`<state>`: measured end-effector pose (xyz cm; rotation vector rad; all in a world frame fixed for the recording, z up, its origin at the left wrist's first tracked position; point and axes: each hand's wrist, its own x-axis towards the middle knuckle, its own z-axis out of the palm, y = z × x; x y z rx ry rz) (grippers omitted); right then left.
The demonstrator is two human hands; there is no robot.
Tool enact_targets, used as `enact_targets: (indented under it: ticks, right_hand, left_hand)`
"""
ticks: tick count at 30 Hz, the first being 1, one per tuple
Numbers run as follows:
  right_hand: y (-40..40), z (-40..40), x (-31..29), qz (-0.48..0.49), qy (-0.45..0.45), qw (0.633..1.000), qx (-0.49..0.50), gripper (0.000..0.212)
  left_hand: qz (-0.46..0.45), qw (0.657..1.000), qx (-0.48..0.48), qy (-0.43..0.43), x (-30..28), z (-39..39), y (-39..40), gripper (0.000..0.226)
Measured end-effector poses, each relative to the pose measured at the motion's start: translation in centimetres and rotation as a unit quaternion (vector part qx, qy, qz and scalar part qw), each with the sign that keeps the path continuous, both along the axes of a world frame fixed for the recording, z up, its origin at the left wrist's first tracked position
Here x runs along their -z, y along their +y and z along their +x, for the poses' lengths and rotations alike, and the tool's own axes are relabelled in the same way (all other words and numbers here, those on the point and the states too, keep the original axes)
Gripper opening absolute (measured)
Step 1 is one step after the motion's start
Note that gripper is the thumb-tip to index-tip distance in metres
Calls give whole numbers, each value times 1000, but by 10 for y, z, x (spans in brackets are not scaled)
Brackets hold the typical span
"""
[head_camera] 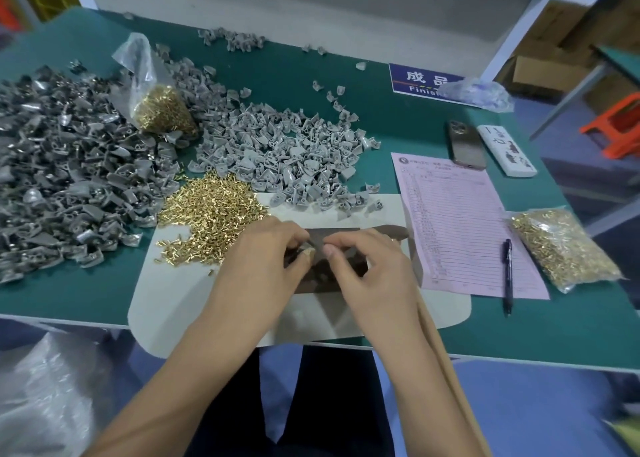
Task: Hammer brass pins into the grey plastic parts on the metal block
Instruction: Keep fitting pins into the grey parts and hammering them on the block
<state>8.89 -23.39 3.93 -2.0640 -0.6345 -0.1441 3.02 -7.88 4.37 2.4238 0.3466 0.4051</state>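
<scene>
My left hand and my right hand meet over the dark metal block on a pale mat. Between the left thumb and fingers sits a small grey plastic part. The right fingertips pinch at the same spot; whether they hold a pin is too small to tell. A hammer lies under my right hand, its head past the block and its wooden handle running toward me. Loose brass pins are heaped left of the block. Light grey plastic parts are piled behind it.
A large heap of darker grey parts fills the left of the green table. A bag of brass pins stands among them, another bag lies at right. A pink form, pen, phone and white box lie right.
</scene>
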Motion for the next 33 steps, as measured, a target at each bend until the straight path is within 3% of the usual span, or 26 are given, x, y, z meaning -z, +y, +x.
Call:
enact_targets:
  ticks: [4,8,17,27,30,33]
  right_hand:
    - [-1,0,4,1,10,999,-31,10]
    - [4,0,8,-32,11,998,-53,7]
    - [8,0,5,-72,3,995,-64,9]
    - [19,2,-29,-249,-59,963,-82,11]
    - [24,0,-36,-308,-118,940,-90,16]
    - [26,-2,-34,-306,-134,939,-86,16]
  left_hand:
    - [-24,998,62,-8,0,-11,6,13]
    - [-81,996,41,-4,4,-17,11,23]
    - [-83,996,34,-16,7,-23,12,16]
    - [-107,993,36,-38,10,-23,16,16]
    - [-98,993,42,-42,10,-23,14,15]
    - [-87,994,43,-53,12,-23,13,11]
